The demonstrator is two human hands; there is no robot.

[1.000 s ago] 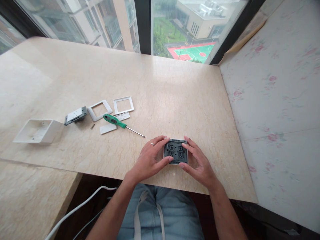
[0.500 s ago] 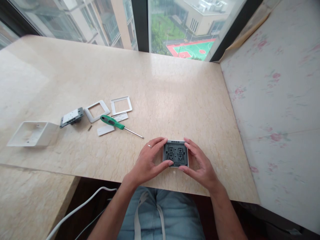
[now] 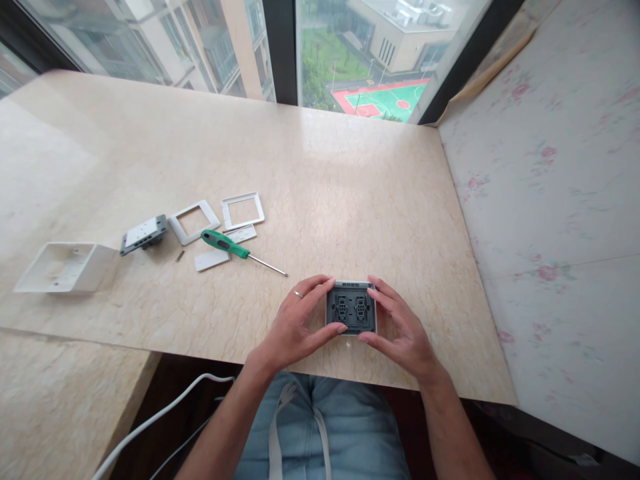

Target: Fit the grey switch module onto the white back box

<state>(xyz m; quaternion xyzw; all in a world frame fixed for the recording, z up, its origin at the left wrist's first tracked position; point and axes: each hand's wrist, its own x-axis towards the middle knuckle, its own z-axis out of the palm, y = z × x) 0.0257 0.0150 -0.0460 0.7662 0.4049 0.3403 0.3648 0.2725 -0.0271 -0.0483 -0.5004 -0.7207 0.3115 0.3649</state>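
Near the front edge of the stone counter, a dark grey wall switch module (image 3: 351,308) with a white rim sits between my hands. My left hand (image 3: 303,317), with a ring on one finger, grips its left side, thumb at the lower edge and fingertips at the top left corner. On the opposite side, my right hand (image 3: 400,323) holds the top right corner with its fingers and the lower right corner with its thumb. Two rocker mechanisms show on the module's face. To the left lies a green-handled screwdriver (image 3: 225,245), its shaft pointing toward the module.
Two white frames (image 3: 186,239) (image 3: 223,208) lie behind the screwdriver. White rocker covers (image 3: 210,261) rest around it. Further left are a small screw (image 3: 180,255), another switch module (image 3: 145,233) and a white mounting box (image 3: 65,273). A papered wall (image 3: 555,220) bounds the right; windows stand behind.
Both hands keep their hold on the switch module, which stays in nearly the same place. My right fingers have shifted very slightly at its top right corner.
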